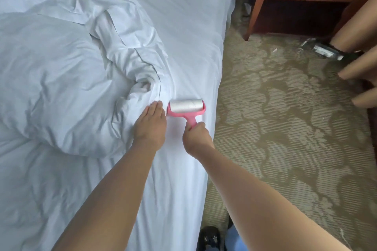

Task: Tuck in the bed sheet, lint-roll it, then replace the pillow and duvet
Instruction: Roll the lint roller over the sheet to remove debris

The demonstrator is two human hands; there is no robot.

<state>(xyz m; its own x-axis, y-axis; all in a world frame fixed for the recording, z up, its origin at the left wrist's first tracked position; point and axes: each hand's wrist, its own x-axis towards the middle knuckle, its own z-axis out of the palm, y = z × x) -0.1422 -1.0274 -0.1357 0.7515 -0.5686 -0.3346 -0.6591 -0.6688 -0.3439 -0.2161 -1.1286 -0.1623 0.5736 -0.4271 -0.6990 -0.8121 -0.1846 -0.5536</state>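
The lint roller [186, 108] lies on the bed sheet [183, 51] near the mattress edge, drum axis crosswise, handle pointing toward the person. The right hand [196, 135] clamps the handle, hiding its end. The left hand [151, 123] presses flat, fingers together, beside the bunched duvet [67, 79].
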